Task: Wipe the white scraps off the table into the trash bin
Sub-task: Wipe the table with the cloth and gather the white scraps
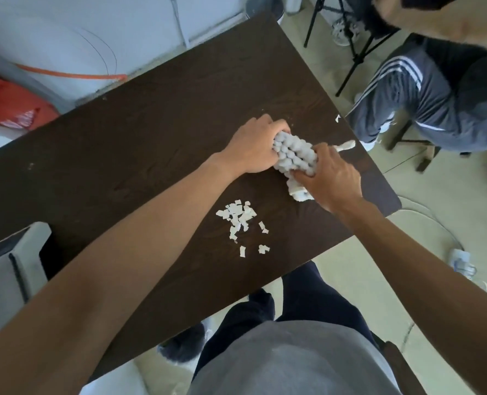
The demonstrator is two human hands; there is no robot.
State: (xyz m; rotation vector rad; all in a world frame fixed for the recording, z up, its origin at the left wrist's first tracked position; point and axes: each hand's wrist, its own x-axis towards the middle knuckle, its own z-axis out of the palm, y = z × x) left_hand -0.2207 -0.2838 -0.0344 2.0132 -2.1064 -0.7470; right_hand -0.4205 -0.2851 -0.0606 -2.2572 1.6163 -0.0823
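1. The left hand [253, 146] is curling its fingers round the far left end of a pale grey, bobbled chenille cloth [293, 155]. The right hand [332, 179] is gripping the near right end, and together they are bunching the cloth on the dark brown wooden table [151, 138].
2. The small white paper scraps [238, 219] are lying in a loose pile nearer than the cloth and apart from it, with a few strays trailing toward the near edge. One lone white scrap [337, 118] is sitting by the far right edge.
3. A pale grey box-like container [11, 260] is standing beside the table at the near left. It may be the trash bin, but I cannot tell.
4. Judging from this, the wiping is not yet begun, and the light scraps are likely to scatter if the sweep is fast.
5. The pile is lying close to the near edge, so a stroke aimed that way risks pushing scraps onto the floor.
6. A tightly bunched cloth is covering little width, so the strays and the lone far scrap may be missed.
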